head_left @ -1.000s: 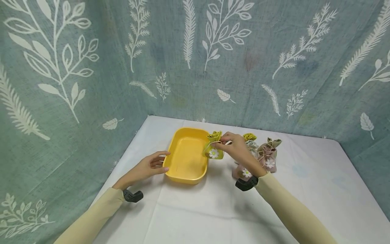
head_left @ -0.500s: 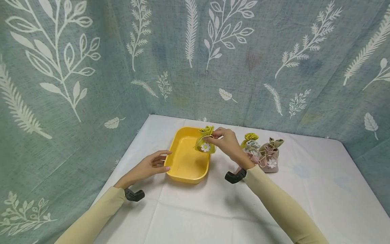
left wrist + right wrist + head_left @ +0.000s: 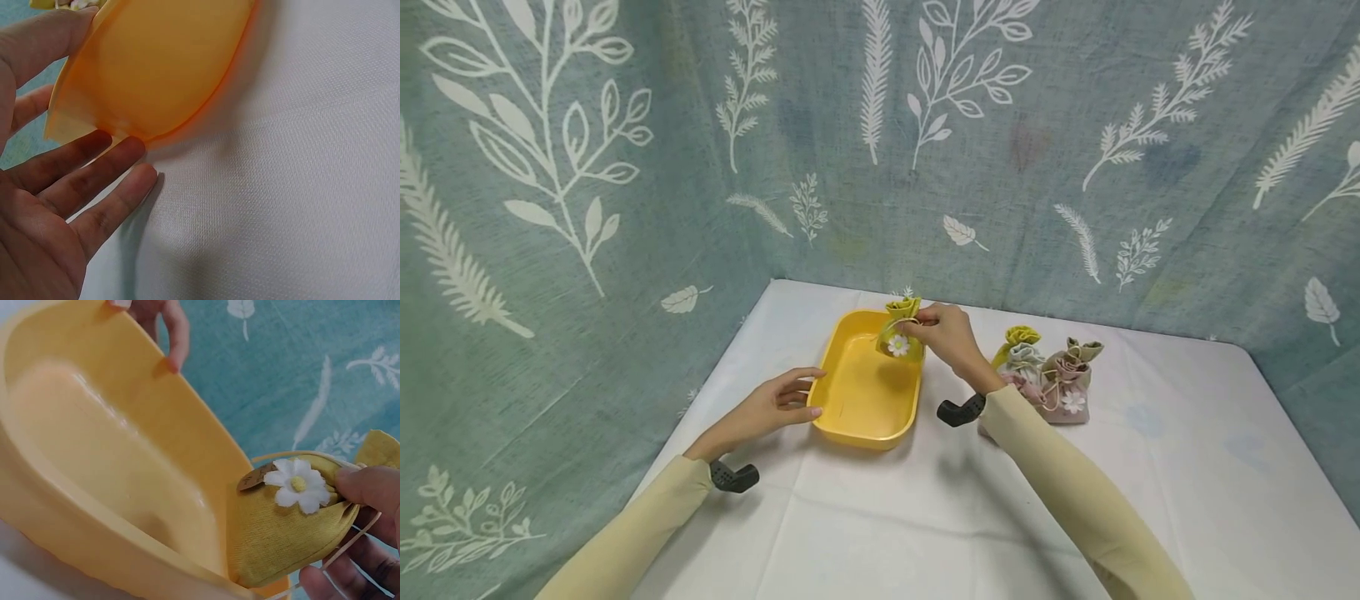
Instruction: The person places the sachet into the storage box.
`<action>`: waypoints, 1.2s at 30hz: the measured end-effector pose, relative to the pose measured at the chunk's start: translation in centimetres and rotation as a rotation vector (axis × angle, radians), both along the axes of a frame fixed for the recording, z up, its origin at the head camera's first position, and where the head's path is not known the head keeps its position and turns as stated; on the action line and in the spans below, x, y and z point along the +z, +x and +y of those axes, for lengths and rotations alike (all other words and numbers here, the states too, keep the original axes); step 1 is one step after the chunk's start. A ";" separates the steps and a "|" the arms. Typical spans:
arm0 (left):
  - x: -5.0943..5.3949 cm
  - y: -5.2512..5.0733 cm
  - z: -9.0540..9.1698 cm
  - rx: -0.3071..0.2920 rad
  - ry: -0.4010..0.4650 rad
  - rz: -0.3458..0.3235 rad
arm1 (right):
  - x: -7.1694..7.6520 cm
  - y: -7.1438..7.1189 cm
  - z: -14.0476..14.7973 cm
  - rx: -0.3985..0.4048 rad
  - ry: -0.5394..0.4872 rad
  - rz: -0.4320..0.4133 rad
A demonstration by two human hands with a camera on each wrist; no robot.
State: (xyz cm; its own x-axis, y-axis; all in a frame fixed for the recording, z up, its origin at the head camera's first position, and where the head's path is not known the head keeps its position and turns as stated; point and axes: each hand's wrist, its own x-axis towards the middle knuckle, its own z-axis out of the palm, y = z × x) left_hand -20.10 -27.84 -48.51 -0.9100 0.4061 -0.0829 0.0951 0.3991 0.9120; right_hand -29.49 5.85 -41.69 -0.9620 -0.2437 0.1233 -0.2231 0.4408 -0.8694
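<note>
In the head view, my right hand [image 3: 950,333] pinches the gathered neck of a small yellow-green drawstring pouch [image 3: 895,340]. The pouch hangs at the far right part of a yellow plastic tub [image 3: 867,433]. In the right wrist view, a white felt flower [image 3: 299,485], a brown tag and a thin cord show on the pouch [image 3: 275,544], whose lower part overlaps the tub's rim. My left hand [image 3: 769,408] touches the tub's left side. In the left wrist view its fingers [image 3: 112,206] are spread and fairly straight against the tub's wall, the thumb at the rim.
Several more drawstring pouches [image 3: 1070,387] stand bunched to the right of my right hand, partly hidden by the forearm. A white cloth [image 3: 880,533] covers the table. A leaf-patterned curtain [image 3: 850,225] closes off the back and left side.
My right hand has moved left and away from me with the pouch, from beside the tub's right rim to over its far right part. The left hand has stayed on the tub.
</note>
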 end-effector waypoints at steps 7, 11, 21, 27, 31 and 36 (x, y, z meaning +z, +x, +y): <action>-0.2 -0.2 0.2 -0.010 0.004 -0.009 | -0.9 -0.8 -0.4 -0.010 0.049 0.012; -0.2 -0.3 0.2 -0.015 0.012 -0.009 | -2.0 -1.6 -0.6 -0.038 0.096 0.018; -0.3 -0.1 0.4 -0.011 0.011 -0.010 | -3.6 -2.4 -0.4 -0.053 0.167 0.047; -0.5 -0.1 0.4 -0.008 0.009 -0.009 | -3.4 -2.3 0.4 -0.056 0.174 0.052; -0.3 -0.1 0.2 -0.009 0.002 -0.008 | -3.0 -1.9 1.5 -0.045 0.154 0.065; -0.1 0.0 0.0 -0.011 0.006 -0.001 | -2.1 -1.0 3.2 -0.011 0.194 0.120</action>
